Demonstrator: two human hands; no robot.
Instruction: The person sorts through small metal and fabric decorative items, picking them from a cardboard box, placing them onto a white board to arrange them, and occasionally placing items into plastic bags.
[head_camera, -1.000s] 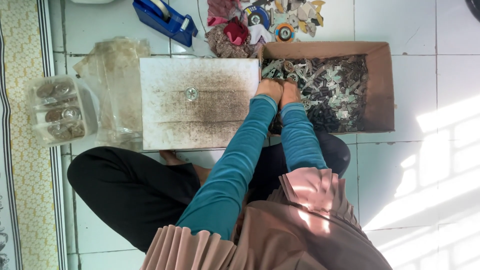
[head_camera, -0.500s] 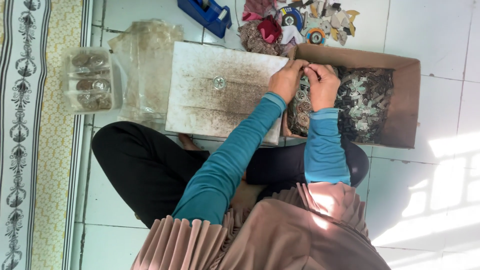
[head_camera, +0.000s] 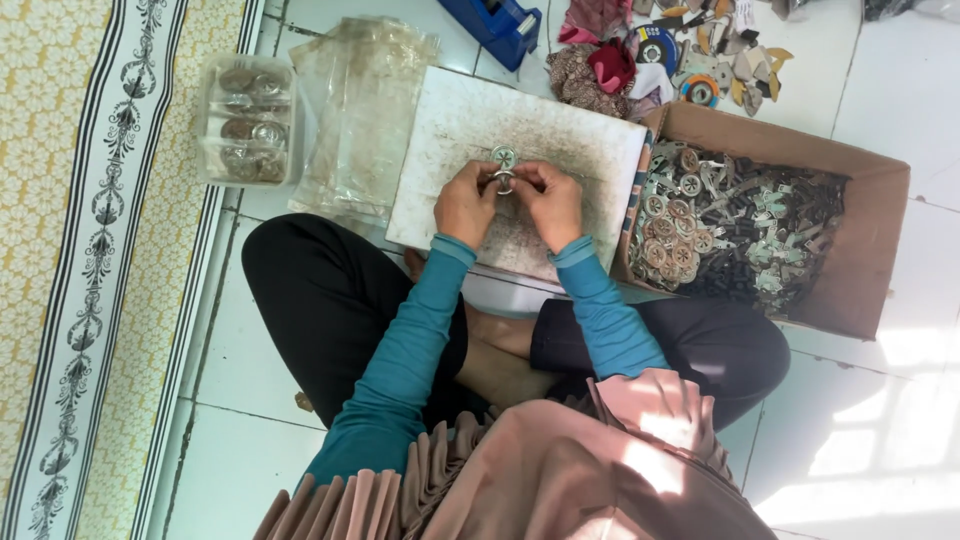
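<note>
the left hand (head_camera: 466, 203) and the right hand (head_camera: 552, 203) meet over the middle of a white board (head_camera: 450, 130) that rests across the person's lap. both hands are closed to a fingertip pinch on a small round metal part (head_camera: 503, 181), held between them just above the board surface. a second round metal part (head_camera: 504, 157) lies on the board, just beyond the fingertips and touching or nearly touching the held one.

handling judgement: the part appears to be thin stamped metal, so it is likely light, stiff and hard, with little risk of breakage. its smooth finish and small size suggest it can slip or flick away under uneven pressure. the safest hold is probably at the outer rim, with thumb and forefinger on opposite edges, as both hands do here.

to the right of the board, touching its edge, stands an open cardboard box (head_camera: 870, 250) filled with similar round parts and dark metal pieces. to the left lie a clear plastic bag (head_camera: 365, 100) and a clear plastic container (head_camera: 245, 120) with more round parts. beyond the board are a blue tape dispenser (head_camera: 497, 25) and a heap of cloth and paper scraps (head_camera: 650, 55) on the tiled floor (head_camera: 880, 90).
</note>
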